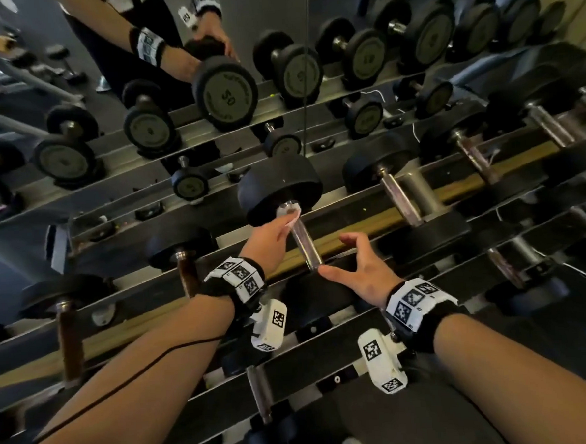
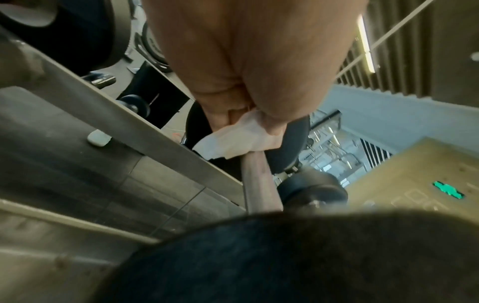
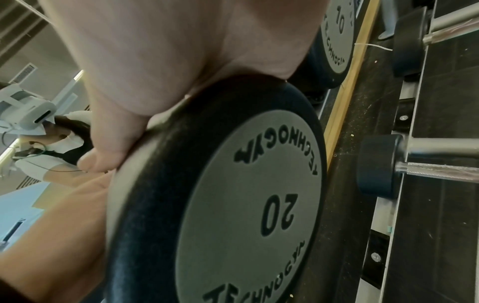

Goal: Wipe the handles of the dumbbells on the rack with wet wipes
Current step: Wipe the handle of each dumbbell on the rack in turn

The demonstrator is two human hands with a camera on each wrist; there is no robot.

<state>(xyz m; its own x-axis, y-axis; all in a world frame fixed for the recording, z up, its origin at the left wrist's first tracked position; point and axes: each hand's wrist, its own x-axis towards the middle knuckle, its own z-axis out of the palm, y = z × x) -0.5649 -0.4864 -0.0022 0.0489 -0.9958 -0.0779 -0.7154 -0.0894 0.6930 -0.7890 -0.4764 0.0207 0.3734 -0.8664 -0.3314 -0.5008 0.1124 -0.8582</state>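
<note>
A black-headed dumbbell with a chrome handle [image 1: 305,241] lies across the rack's top tier. My left hand [image 1: 285,227] pinches a white wet wipe [image 1: 293,218] round the handle, close to the far head [image 1: 279,185]. The left wrist view shows the wipe [image 2: 233,141] bunched under the fingers [image 2: 220,114], with bare handle [image 2: 259,184] below it. My right hand [image 1: 342,258] cups the rim of the near head, thumb and fingers spread over it. In the right wrist view that head is marked 20 [image 3: 246,205], and my right hand [image 3: 116,143] lies curved over its edge.
More dumbbells sit close on both sides, one to the right [image 1: 396,195] and one to the left [image 1: 184,266]. A lower tier holds another handle [image 1: 261,392]. Behind the rack a mirror [image 1: 225,92] repeats the dumbbells and my arms.
</note>
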